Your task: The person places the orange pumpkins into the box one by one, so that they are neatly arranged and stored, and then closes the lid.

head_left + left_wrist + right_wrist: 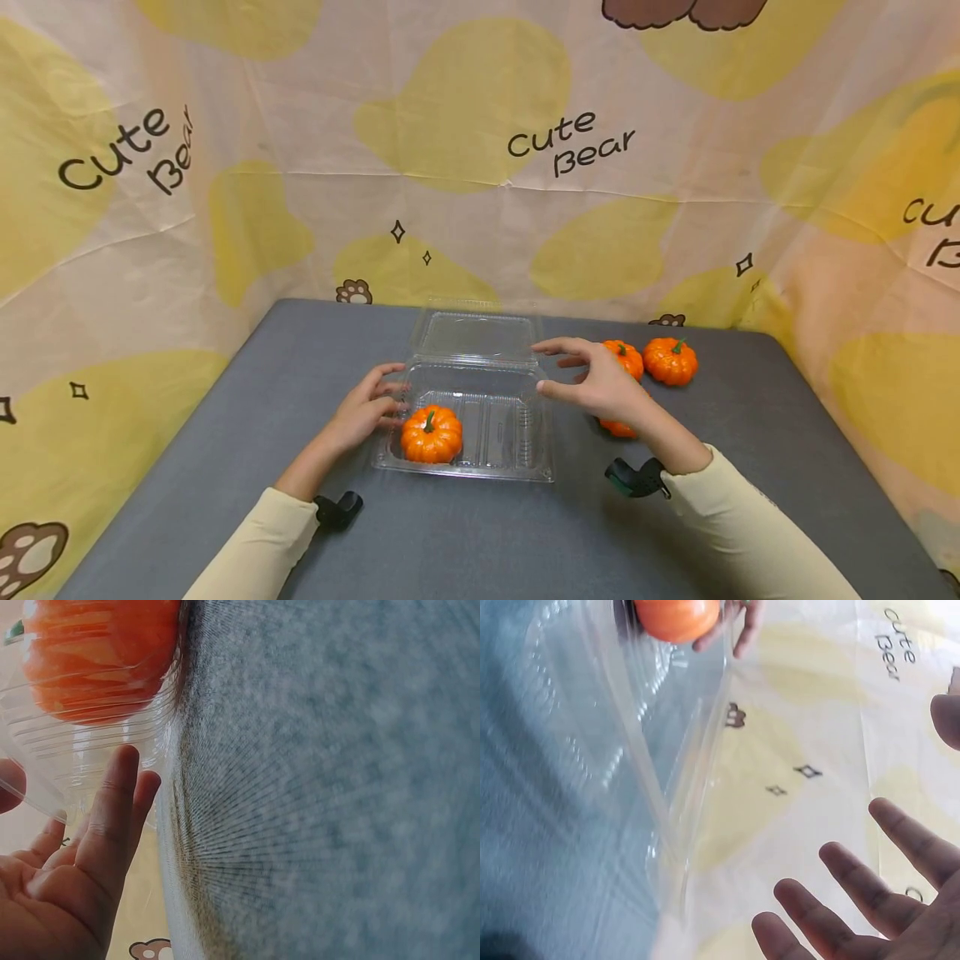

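From my head, I see my left hand (360, 417) at the near-left part of a clear plastic container (487, 476), its fingers loosely extended along the side wall and gripping nothing. Just to the right of those fingers, inside the container, sits an orange pumpkin (431, 437) with its green stem upward. My right hand (603, 387) is at the opposite side of the container, thumb and fingers spread well apart, with nothing held between them. Beyond both hands the lid (476, 336) lies tipped back, open. Around my right hand are three more pumpkins on the grey bench (480, 542): one (628, 360) just beyond it and partly covered by it, one (671, 362) farther to its right, and one (619, 428) on its near side, mostly hidden beneath it. A patterned cloth (450, 125) hangs beyond my hands.

From my left wrist, my fingers stretch out close to the ribbed container wall; I cannot tell whether every fingertip touches it. The pumpkin shows through the plastic, just past my fingertips.

From my right wrist, my fingers are fanned wide and bare of any object. The container is off to one side of them, and the pumpkin is at its far end, beside my left fingers.
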Tool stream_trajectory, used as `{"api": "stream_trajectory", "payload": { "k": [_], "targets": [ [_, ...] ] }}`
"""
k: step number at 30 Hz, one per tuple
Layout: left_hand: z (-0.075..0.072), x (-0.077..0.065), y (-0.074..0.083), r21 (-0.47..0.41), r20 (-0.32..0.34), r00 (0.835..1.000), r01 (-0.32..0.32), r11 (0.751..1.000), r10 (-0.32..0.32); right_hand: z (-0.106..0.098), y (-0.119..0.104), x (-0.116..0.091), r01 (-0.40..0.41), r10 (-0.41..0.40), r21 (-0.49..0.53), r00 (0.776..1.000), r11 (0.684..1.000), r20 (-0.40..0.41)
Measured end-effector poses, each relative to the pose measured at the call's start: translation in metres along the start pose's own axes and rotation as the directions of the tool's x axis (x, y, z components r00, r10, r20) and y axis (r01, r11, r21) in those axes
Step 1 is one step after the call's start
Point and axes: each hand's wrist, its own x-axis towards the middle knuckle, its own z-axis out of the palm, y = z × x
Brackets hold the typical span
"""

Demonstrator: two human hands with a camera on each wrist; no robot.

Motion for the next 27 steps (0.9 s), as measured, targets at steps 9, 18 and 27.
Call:
{"api": "stream_trajectory", "payload": {
  "k": [9,18,27],
  "targets": [
    [0.0,0.0,-0.001,-0.005,-0.003,1.0,0.011,1.0,-0.011,-0.021,0.014,-0.009,-0.069,0.067,-0.037,0.996,0.997,-0.059],
    [-0.001,-0.002,0.0,0.005,0.001,1.0,0.005,1.0,-0.005,-0.037,0.033,-0.02,-0.112,0.109,-0.03,0.989,0.993,-0.097],
    [-0.002,-0.003,0.001,-0.024,0.007,1.0,-0.008,1.0,0.009,-0.049,0.051,-0.031,-0.181,0.168,-0.081,0.975,0.98,-0.144]
  ]
}}
